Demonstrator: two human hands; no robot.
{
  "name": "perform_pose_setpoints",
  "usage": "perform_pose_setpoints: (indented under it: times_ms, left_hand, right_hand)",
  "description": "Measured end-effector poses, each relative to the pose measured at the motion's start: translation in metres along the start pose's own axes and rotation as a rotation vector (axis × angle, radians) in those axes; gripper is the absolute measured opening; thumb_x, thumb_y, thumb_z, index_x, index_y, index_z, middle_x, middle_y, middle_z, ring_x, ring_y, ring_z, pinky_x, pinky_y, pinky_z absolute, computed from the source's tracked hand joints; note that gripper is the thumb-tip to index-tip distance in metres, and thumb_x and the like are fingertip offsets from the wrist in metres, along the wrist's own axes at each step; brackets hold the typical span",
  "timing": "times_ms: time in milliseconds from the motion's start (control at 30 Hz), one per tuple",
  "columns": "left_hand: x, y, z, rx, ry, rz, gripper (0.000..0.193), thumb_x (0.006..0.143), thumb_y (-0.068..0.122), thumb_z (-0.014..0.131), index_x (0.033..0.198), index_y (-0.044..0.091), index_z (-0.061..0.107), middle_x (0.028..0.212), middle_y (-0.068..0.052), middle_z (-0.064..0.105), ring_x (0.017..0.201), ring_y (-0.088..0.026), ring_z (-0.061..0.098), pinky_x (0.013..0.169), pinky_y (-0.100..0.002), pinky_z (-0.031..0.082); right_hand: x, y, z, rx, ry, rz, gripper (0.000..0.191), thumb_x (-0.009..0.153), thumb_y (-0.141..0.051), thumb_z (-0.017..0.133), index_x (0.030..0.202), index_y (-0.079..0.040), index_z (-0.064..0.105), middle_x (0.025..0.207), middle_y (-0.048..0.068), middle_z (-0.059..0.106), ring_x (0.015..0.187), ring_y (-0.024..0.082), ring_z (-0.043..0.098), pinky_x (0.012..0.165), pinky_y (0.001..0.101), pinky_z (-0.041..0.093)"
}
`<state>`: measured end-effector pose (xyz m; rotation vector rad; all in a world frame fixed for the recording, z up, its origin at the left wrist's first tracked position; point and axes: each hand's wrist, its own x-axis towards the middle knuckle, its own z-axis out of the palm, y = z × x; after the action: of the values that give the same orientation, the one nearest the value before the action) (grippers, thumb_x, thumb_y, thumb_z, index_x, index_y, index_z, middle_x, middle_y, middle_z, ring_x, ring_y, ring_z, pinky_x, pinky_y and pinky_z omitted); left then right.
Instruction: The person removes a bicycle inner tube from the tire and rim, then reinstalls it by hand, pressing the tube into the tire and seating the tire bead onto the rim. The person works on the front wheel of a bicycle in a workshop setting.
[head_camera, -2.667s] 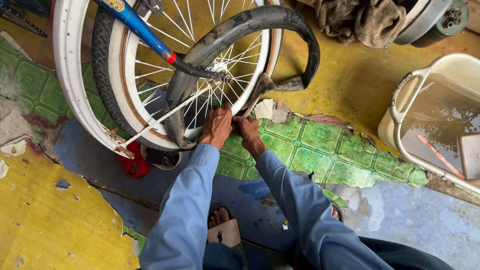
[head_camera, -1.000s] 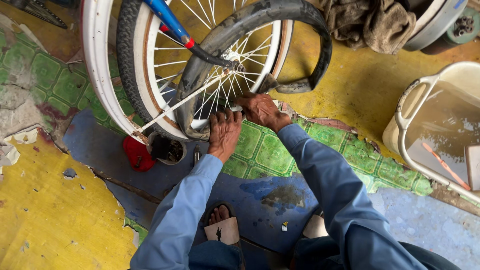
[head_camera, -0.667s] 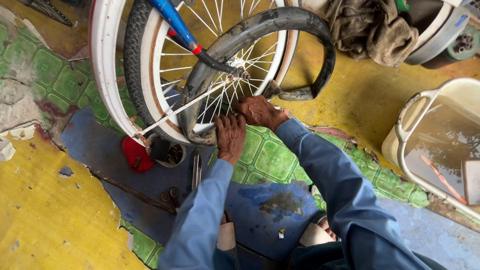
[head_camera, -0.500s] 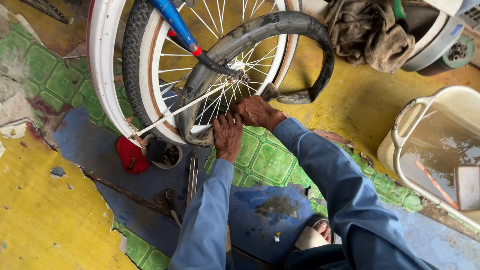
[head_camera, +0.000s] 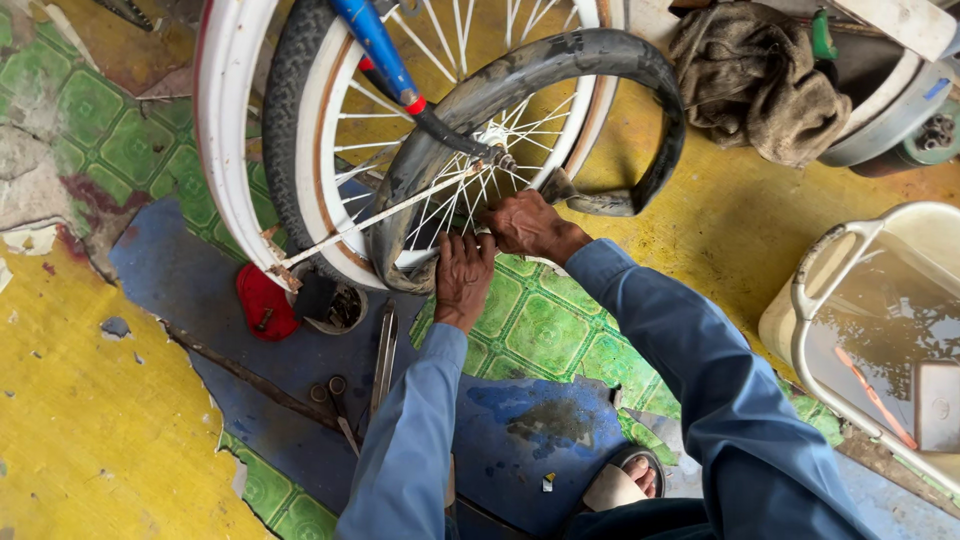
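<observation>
A bicycle wheel with a white rim (head_camera: 322, 190) and silver spokes stands on the floor under a white mudguard (head_camera: 222, 150). A black inner tube (head_camera: 600, 50) loops out of it to the right. My left hand (head_camera: 463, 275) presses on the bottom of the rim where the tube and tyre meet. Just to its right, my right hand (head_camera: 527, 224) grips the tube at the rim. Both arms are in blue sleeves.
Flat metal tools and scissors (head_camera: 340, 400) lie on the blue floor patch beside a small red lid (head_camera: 265, 303) and a round tin (head_camera: 340, 308). A white basin (head_camera: 810, 300) of murky water stands at the right. A brown rag (head_camera: 765, 85) lies top right.
The view has shifted and moved closer. My hands have stayed at the bottom of the rim, the right hand sliding a little up and right along the tube.
</observation>
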<state>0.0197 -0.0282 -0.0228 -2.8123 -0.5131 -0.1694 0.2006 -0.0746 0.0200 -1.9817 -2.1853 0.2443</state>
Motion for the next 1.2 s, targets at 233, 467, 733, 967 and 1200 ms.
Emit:
perform_pose_setpoints:
  times_ms: [233,467,733,967,1200]
  left_hand:
    - [-0.003,0.007,-0.002,-0.01,-0.131,0.032,0.036,0.089,0.02,0.062,0.123,0.01,0.06,0.122,-0.029,0.065,0.117,-0.045,0.06,0.111,-0.061,0.031]
    - [-0.006,0.006,0.004,-0.039,-0.204,0.049,0.036,0.093,0.022,0.061,0.127,0.013,0.06,0.136,-0.031,0.059,0.125,-0.05,0.055,0.111,-0.066,0.028]
    - [-0.002,-0.003,-0.01,-0.052,-0.374,0.075,0.067,0.085,0.02,0.069,0.148,0.023,0.047,0.142,-0.026,0.054,0.127,-0.046,0.053,0.114,-0.063,0.023]
    - [0.002,-0.007,-0.023,-0.085,-0.374,0.04,0.055,0.087,0.018,0.068,0.139,0.011,0.05,0.14,-0.025,0.054,0.128,-0.044,0.053,0.119,-0.061,0.019]
    - [-0.011,-0.019,-0.019,-0.12,-0.083,0.051,0.04,0.086,0.014,0.06,0.125,0.005,0.056,0.132,-0.025,0.06,0.124,-0.041,0.058,0.117,-0.059,0.025]
  right_hand:
    - [0.0,-0.004,-0.009,0.033,-0.092,0.054,0.034,0.078,-0.027,0.075,0.108,-0.012,0.073,0.086,0.014,0.072,0.075,0.034,0.071,0.061,0.0459,0.055]
    - [-0.001,-0.008,-0.01,0.091,-0.031,0.057,0.043,0.075,-0.034,0.081,0.11,-0.01,0.071,0.096,0.013,0.072,0.083,0.036,0.071,0.063,0.0466,0.056]
    - [-0.004,-0.004,-0.007,0.06,0.032,0.018,0.046,0.083,-0.016,0.07,0.128,-0.014,0.069,0.112,0.014,0.072,0.068,0.029,0.07,0.051,0.0408,0.055]
    - [-0.08,0.028,-0.021,-0.073,0.076,0.044,0.039,0.095,-0.021,0.067,0.131,-0.009,0.058,0.124,0.015,0.063,0.109,0.029,0.063,0.099,0.0473,0.052]
    - [-0.119,0.039,-0.023,0.063,-0.086,0.501,0.068,0.081,-0.039,0.081,0.135,-0.006,0.053,0.128,0.019,0.058,0.125,0.036,0.052,0.101,0.0576,0.042]
